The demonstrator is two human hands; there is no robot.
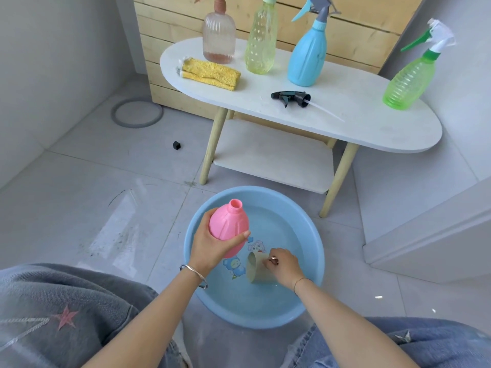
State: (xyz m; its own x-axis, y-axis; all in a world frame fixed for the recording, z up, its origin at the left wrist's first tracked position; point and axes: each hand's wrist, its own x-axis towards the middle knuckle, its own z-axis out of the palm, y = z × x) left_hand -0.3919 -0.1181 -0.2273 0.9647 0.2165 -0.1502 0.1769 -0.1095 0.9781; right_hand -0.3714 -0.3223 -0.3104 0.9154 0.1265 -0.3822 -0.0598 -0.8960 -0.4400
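A pink plastic bottle with no cap is upright in my left hand, which grips its lower body above a blue basin of water on the floor. My right hand reaches into the basin and holds a beige cup lying on its side in the water, mouth to the left. A black spray head with a long white tube lies on the white table.
On the table stand a clear pink bottle, a yellow-green bottle, a blue sprayer and a green sprayer, plus a folded yellow cloth. A small black cap and a grey ring lie on the tiles. My knees frame the basin.
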